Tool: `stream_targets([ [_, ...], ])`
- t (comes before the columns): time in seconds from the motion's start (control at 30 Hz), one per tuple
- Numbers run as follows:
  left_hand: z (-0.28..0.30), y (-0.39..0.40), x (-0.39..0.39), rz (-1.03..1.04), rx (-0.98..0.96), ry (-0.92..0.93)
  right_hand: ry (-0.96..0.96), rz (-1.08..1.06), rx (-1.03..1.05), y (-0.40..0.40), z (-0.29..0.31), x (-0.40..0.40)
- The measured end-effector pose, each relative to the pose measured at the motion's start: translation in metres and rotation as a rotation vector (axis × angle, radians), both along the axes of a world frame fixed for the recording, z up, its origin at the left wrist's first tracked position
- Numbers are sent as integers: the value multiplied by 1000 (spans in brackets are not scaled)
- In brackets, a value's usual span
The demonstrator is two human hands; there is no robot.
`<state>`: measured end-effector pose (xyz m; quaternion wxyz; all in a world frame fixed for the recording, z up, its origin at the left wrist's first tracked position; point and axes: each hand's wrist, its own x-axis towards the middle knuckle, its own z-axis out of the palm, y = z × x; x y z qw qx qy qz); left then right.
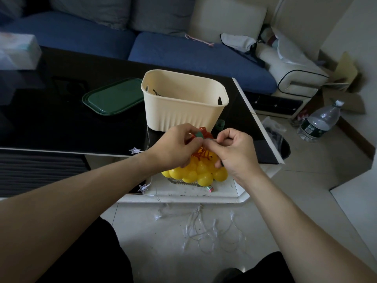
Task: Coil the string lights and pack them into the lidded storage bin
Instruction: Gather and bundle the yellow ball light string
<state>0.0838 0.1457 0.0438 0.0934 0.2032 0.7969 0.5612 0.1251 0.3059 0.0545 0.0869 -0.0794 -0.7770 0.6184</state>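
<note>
Left hand [175, 147] pinches a green tie [199, 135] atop the yellow-bulb light bundle [195, 172]; right hand [234, 152], fingers curled, grips the bundle's orange wire [205, 154]; bundle sits at the table's near edge, just near of the cream bin [183, 111], no clear long axis; green lid [114, 97] left of the bin; clear star string [204, 227] on the floor.

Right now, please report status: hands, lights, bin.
Left hand and right hand both pinching orange wire above yellow bulb cluster. Cream bin open behind, green lid off beside it. Nothing blocking bin.
</note>
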Motion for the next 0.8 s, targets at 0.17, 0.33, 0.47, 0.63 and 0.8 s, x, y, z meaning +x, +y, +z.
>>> stream_targets([
  [0.17, -1, 2, 0, -33, -48, 42, 3, -109, -7, -8, -3, 0],
  [0.33, -7, 2, -2, 1, -147, 162, -100, -91, 117, -6, -1, 2],
  [0.47, -11, 2, -5, 56, -243, 254, -148, 93, 290, -7, 1, 6],
  [0.63, -9, 2, -6, 67, -315, 326, -41, 193, 303, -6, 5, 11],
  [0.8, -4, 4, -5, 49, -328, 367, 33, 248, 428, -5, 8, 14],
])
